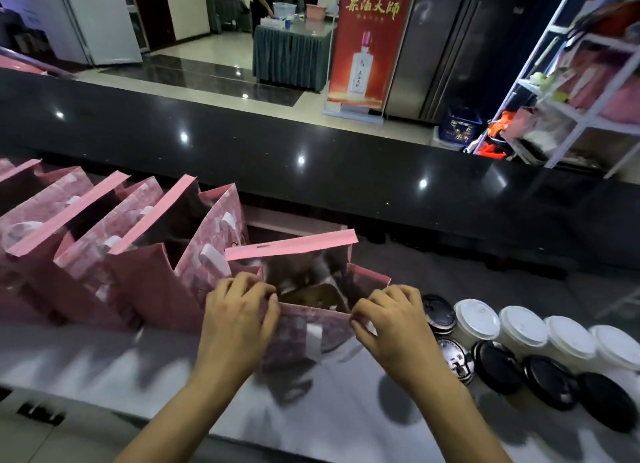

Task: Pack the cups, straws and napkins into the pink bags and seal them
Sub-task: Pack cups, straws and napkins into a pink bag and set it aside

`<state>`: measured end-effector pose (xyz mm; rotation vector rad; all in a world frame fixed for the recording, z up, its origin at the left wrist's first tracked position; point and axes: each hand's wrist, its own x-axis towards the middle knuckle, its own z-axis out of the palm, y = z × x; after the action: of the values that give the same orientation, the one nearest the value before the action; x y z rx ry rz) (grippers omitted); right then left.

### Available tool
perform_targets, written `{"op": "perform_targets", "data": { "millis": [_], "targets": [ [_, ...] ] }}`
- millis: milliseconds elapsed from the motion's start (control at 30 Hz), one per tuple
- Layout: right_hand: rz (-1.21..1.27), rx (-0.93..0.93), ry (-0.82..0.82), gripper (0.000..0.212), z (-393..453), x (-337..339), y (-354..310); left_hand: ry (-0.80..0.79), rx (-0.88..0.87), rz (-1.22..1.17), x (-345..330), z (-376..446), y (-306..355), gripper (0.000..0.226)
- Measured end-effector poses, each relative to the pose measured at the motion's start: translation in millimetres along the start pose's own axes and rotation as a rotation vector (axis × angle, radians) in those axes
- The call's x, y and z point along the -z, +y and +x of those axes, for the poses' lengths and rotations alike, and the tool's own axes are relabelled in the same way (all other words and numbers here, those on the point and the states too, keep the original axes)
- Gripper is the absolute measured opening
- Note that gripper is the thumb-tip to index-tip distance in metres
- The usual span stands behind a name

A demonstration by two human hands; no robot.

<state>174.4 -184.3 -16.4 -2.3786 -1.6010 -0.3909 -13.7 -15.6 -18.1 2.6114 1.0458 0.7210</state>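
An open pink bag [304,331] stands on the steel counter in front of me, its flap [291,246] raised at the back. My left hand [239,310] pinches the bag's near rim at its left corner. My right hand [391,317] pinches the same rim at the right corner. Inside the bag something brown shows, too dim to identify. Right of the bag stand several cups: white-lidded ones [523,326] in the back row, black-lidded ones [549,381] in front. No straws or napkins can be made out.
A row of open pink bags [114,241] with white lids inside stands at the left. A raised black stone ledge [311,158] runs behind the steel counter [104,365]. Beyond are a red banner [370,40], a white shelf rack [581,92] and a person at a far table.
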Motion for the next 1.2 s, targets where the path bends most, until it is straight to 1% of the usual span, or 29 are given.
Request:
{"op": "perform_targets", "data": {
  "millis": [67,133,200,300,333,400,467,500,533,567,600,667,700,733,767,833,933,1000,1033,1100,1167,1200],
  "targets": [
    [0.011,-0.022,-0.006,0.011,-19,3,-7,-0.002,0.041,-0.010,-3,3,6,0.013],
    [0.025,-0.029,-0.010,0.010,-34,6,-15,-0.029,0.106,-0.047,-6,5,13,0.011],
    [0.046,-0.031,-0.009,0.008,-45,9,-22,-0.088,0.182,-0.116,-8,5,17,0.020],
    [0.101,-0.044,-0.003,0.016,-53,14,-26,-0.134,0.248,-0.203,-9,1,22,0.032],
    [0.147,-0.045,0.032,0.017,-53,18,-25,-0.143,0.261,-0.224,-9,0,23,0.037],
    [0.283,-0.098,0.172,0.016,-51,26,-16,-0.181,0.270,-0.270,-9,-1,22,0.047],
    [0.378,-0.250,0.307,0.015,-44,30,10,-0.220,0.240,-0.312,-9,-2,19,0.057],
    [0.363,-0.341,0.315,0.015,-39,28,28,-0.230,0.219,-0.332,-10,-2,16,0.061],
    [0.294,-0.434,0.253,0.016,-33,22,48,-0.237,0.203,-0.351,-10,-2,14,0.063],
    [0.184,-0.525,0.125,0.022,-27,13,69,-0.243,0.195,-0.365,-9,-3,12,0.065],
    [0.070,-0.595,-0.044,0.034,-22,3,86,-0.248,0.193,-0.377,-9,-4,11,0.067],
    [-0.057,-0.635,-0.351,0.071,-14,-18,113,-0.266,0.201,-0.397,-7,-7,8,0.070],
    [-0.080,-0.634,-0.469,0.086,-10,-27,123,-0.276,0.206,-0.405,-6,-8,8,0.071],
    [-0.098,-0.627,-0.562,0.095,-6,-35,130,-0.283,0.208,-0.413,-5,-8,7,0.072],
    [-0.114,-0.622,-0.630,0.098,-3,-41,135,-0.287,0.209,-0.419,-4,-8,6,0.073],
    [-0.136,-0.629,-0.677,0.094,4,-48,141,-0.292,0.209,-0.423,-4,-9,4,0.074],
    [-0.144,-0.626,-0.625,0.083,12,-46,139,-0.297,0.211,-0.432,-3,-9,2,0.074],
    [-0.074,-0.640,-0.517,0.078,13,-30,129,-0.304,0.213,-0.445,-3,-9,0,0.075],
    [-0.001,-0.667,-0.422,0.076,14,-16,123,-0.309,0.212,-0.451,-4,-9,-1,0.075],
    [0.173,-0.718,-0.181,0.074,15,21,108,-0.315,0.200,-0.453,-5,-8,-1,0.076],
    [0.308,-0.710,0.038,0.078,13,63,89,-0.325,0.192,-0.461,-6,-7,-1,0.077],
    [0.353,-0.676,0.136,0.080,12,84,77,-0.332,0.193,-0.473,-7,-7,0,0.078]
  ]
}}
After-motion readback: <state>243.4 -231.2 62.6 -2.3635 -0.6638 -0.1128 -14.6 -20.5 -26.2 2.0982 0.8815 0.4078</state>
